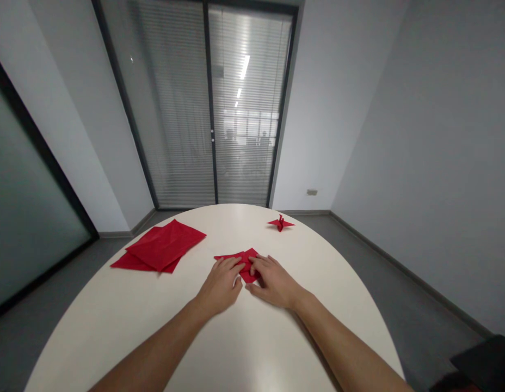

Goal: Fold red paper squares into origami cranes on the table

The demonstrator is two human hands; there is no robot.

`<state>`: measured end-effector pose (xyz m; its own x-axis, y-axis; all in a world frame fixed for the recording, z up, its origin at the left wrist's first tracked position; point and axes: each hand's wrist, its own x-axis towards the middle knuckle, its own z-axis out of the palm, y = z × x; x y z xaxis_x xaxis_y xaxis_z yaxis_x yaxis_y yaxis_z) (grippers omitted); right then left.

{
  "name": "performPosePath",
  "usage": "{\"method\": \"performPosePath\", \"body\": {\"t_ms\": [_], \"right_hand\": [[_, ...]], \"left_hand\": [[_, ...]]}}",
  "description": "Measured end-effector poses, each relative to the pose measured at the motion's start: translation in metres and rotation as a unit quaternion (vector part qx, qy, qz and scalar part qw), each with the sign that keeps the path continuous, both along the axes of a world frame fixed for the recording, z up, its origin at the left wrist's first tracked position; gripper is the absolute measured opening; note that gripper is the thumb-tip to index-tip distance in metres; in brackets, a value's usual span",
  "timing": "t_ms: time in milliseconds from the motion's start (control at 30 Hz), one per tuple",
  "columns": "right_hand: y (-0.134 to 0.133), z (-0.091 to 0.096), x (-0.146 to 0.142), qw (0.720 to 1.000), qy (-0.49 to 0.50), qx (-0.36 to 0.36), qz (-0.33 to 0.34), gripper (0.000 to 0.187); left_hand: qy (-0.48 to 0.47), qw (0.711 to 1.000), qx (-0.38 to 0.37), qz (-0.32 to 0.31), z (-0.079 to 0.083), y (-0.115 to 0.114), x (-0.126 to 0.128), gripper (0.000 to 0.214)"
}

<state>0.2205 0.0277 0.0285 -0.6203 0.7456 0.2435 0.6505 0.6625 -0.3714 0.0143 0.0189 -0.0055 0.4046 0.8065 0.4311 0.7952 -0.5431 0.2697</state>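
Note:
A piece of folded red origami paper (250, 276) lies on the table in front of me, partly hidden under my fingers. One narrow point sticks out to the left, and a corner shows at the top. My left hand (222, 284) holds down its left part with bent fingers, the thumb near the lower edge. From the other side, my right hand (276, 282) has curled fingertips on the paper's right half, its thumb lying lower on the table. Further back to the right stands a finished red paper crane (281, 223) with spread wings, touched by neither hand.
Several loose red paper sheets (166, 245) lie overlapping on the left of the round white table (236, 218). Behind it stands a glass partition with blinds (248, 163). A dark object (487, 362) shows at the lower right, beyond the table's edge.

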Motion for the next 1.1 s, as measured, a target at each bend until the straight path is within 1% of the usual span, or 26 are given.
{"method": "performPosePath", "body": {"t_ms": [100,133,233,300,333,433,600,667,833,1100], "right_hand": [[0.0021,-0.0005,-0.0003,1.000,-0.004,0.015,0.003,0.010],[0.0029,-0.0008,-0.0003,1.000,-0.003,0.018,0.006,0.010],[0.0041,-0.0017,-0.0003,1.000,-0.001,0.022,0.011,0.019],[0.0040,-0.0019,-0.0001,1.000,-0.002,0.021,0.005,0.028],[0.0038,-0.0018,0.0001,1.000,-0.004,0.017,0.001,0.029],[0.0027,-0.0006,0.0002,1.000,-0.006,0.005,-0.007,0.024],[0.0016,0.0015,0.0003,1.000,-0.008,0.008,-0.023,0.012],[0.0012,0.0019,0.0008,1.000,-0.004,0.003,-0.024,0.013],[0.0017,-0.0001,0.0031,1.000,0.010,0.001,-0.006,0.029],[0.0064,-0.0073,0.0026,0.999,0.031,0.012,0.013,0.021]], "left_hand": [[-0.002,1.000,0.003,-0.001,0.0006,0.0000,0.0000,0.040],[0.000,1.000,0.004,-0.002,0.0007,0.0000,0.0000,0.040],[0.004,1.000,0.009,-0.001,0.0006,-0.0001,-0.0003,0.039],[0.003,1.000,0.011,0.000,0.0002,-0.0003,-0.0005,0.040],[0.001,1.000,0.011,0.000,0.0000,-0.0004,-0.0006,0.039],[-0.006,1.000,0.012,0.001,-0.0001,-0.0007,-0.0008,0.038],[-0.004,1.000,0.007,-0.003,0.0015,-0.0019,-0.0006,0.037],[-0.006,1.000,0.006,-0.004,0.0021,-0.0021,-0.0006,0.036],[-0.016,1.000,0.006,-0.006,0.0021,-0.0017,-0.0004,0.034],[-0.023,1.000,0.005,-0.006,0.0016,-0.0012,0.0000,0.033]]}}
